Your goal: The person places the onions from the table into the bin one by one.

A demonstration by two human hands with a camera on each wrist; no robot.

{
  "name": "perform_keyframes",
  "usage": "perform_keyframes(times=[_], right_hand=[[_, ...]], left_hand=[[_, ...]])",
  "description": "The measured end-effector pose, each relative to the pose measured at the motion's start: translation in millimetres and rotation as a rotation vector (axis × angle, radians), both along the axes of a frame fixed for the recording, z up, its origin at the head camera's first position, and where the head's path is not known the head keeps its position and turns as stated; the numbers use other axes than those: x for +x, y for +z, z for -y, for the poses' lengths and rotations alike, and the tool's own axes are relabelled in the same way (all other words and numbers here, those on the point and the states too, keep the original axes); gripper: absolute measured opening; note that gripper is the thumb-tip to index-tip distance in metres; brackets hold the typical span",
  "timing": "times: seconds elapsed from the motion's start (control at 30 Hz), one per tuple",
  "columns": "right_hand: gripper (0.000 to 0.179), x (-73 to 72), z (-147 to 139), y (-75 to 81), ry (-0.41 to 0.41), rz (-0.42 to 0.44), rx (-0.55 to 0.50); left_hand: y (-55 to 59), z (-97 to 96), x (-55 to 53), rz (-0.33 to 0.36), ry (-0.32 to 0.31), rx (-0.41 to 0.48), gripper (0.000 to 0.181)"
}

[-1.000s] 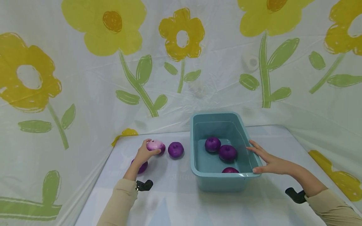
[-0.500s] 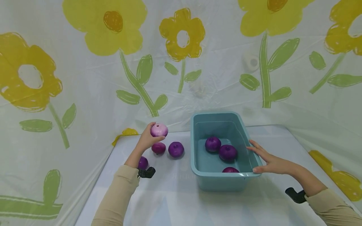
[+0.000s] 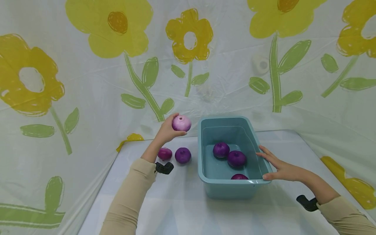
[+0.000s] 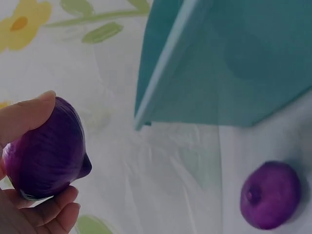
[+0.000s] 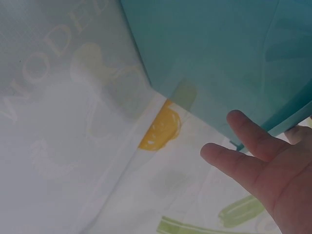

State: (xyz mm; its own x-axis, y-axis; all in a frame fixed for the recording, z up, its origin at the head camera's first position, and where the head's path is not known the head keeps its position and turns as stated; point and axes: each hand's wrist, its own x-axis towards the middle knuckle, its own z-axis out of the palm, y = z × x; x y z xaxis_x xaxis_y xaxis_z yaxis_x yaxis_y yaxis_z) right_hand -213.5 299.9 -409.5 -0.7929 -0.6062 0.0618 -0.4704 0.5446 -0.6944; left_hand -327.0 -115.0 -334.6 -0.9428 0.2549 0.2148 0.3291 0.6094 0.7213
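Note:
My left hand (image 3: 168,130) grips a purple onion (image 3: 181,123) between thumb and fingers, raised above the table just left of the bin. In the left wrist view the onion (image 4: 51,148) shows its pointed tip toward the right. A blue-green plastic bin (image 3: 230,192) stands right of centre, with an onion (image 3: 221,150), a second onion (image 3: 236,158) and a third onion (image 3: 239,176), partly hidden by the near wall, inside. My right hand (image 3: 282,170) rests on the bin's right rim, thumb at the near corner. Its extended fingers (image 5: 251,141) lie against the wall.
On the table (image 3: 182,209) left of the bin sit a reddish-purple onion (image 3: 165,154) and a darker onion (image 3: 183,155). A flowered plastic curtain (image 3: 223,65) hangs behind and along the sides. Black wrist mounts (image 3: 164,168) stick out from both sleeves.
My left hand has lifted the onion off the table and carried it right and up toward the bin. Another table onion is now hidden behind my left forearm. The right hand stays still.

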Motion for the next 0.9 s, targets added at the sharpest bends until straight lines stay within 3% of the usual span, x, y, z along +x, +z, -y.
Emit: perform_keyframes(times=[0.37, 0.7, 0.9], right_hand=[[0.075, -0.4, -0.3, -0.4, -0.008, 0.017, 0.001], [0.075, 0.0, 0.3, 0.3, -0.011, 0.017, -0.001], [0.075, 0.0, -0.4, 0.0, -0.003, 0.01, -0.004]], left_hand=[[12.4, -53.1, -1.1, -0.063, -0.145, -0.081, 0.083], [8.7, -84.3, 4.5, -0.059, -0.305, -0.183, 0.079], [3.2, -88.9, 8.2, 0.032, -0.353, -0.219, 0.072]])
